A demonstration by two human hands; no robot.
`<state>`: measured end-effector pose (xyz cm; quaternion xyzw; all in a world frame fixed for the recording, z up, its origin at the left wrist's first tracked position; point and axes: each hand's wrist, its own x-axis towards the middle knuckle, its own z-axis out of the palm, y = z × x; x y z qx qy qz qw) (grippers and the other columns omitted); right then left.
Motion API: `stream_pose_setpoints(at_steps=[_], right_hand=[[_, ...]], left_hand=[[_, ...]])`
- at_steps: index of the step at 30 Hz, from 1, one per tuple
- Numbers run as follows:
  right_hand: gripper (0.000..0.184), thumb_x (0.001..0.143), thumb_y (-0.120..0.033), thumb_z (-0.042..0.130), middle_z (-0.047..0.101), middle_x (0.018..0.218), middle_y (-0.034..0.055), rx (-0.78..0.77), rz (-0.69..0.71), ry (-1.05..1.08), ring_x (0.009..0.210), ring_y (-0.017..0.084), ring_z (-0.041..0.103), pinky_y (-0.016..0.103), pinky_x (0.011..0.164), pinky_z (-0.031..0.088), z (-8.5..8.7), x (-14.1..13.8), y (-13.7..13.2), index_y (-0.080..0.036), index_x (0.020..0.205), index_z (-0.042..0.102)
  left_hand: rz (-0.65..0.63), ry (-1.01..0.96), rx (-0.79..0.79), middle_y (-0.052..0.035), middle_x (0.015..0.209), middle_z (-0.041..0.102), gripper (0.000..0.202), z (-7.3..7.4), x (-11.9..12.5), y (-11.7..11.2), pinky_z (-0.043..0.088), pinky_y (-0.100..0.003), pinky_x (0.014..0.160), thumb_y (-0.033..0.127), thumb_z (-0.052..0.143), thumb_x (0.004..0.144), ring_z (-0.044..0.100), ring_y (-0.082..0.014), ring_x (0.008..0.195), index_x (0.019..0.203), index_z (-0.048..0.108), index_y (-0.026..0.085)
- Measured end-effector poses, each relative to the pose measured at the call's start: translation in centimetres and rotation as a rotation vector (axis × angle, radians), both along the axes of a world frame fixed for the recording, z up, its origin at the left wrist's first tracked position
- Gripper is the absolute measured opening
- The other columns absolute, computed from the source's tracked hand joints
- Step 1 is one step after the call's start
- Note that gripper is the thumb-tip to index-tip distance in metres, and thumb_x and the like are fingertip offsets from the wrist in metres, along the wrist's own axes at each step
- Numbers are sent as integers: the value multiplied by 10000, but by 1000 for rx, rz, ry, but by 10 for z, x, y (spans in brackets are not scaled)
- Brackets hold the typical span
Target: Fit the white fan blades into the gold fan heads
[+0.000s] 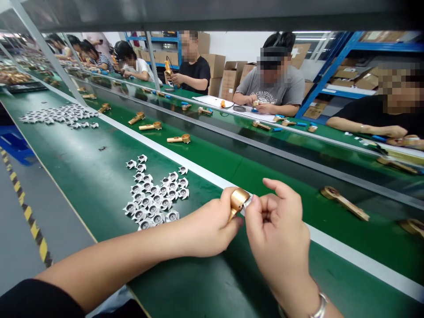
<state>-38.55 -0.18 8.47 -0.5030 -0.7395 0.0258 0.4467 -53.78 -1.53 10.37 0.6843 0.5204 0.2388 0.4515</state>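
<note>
My left hand [212,227] is closed around a gold fan housing [239,198], whose round head sticks up past my thumb and fingers. Most of its handle is hidden in my palm. My right hand [280,234] pinches a small grey-white impeller [247,202] between thumb and forefinger, right at the open end of that head. How far the impeller sits inside cannot be made out. To the left of my hands, several loose white impellers [154,199] lie in a group on the green work surface [99,176].
A white strip [195,164] divides my side from a green belt [215,152] carrying several gold housings [179,138]. Another impeller pile [59,115] lies farther left. Co-workers [270,84] sit across the line. A grey shelf [212,15] hangs overhead, with a slanting post [49,53] at left.
</note>
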Motion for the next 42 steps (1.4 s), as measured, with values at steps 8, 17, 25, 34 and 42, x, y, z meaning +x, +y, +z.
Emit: stream_pose_setpoints(at_steps=[8,17,25,34,42], right_hand=[[328,917,-127,537,681,819,13,323,171,-243,622,164,650,296,591,475,-15,9,8,-258,1212,485],[252,914,-134,563,576,967,33,-218,577,105,777,142,630,282,672,547,16,14,8,-273,1124,564],[445,848,-382,726,555,1224,91,-197,533,-26,718,127,638,228,577,568,26,28,24,-303,1256,568],[380,905,-414,647,665,1229,52,-212,662,-130,1084,212,666,252,868,573,21,28,31,-334,1268,572],[379,976,-415,512,637,1289,82,-461,515,183,1090,209,658,313,889,559,-5,11,28,-280,1328,556]], left_hand=[[-59,-162,-212,55,586,521,265,-3,-4,-2,451,-220,488,357,371,1000,555,-136,510,1209,326,200],[-14,-364,-75,61,636,496,368,-17,-17,2,438,-192,447,361,452,992,513,-100,467,1307,321,222],[-104,-258,163,-36,920,614,451,-9,-29,1,475,-249,640,288,515,941,590,-140,714,1356,353,222],[-230,-251,7,53,662,528,268,-3,-36,3,437,-225,561,266,514,929,555,-128,597,1161,392,212],[-104,-381,-106,59,671,511,412,-9,-35,6,416,-189,435,316,525,942,500,-98,482,1305,353,220]])
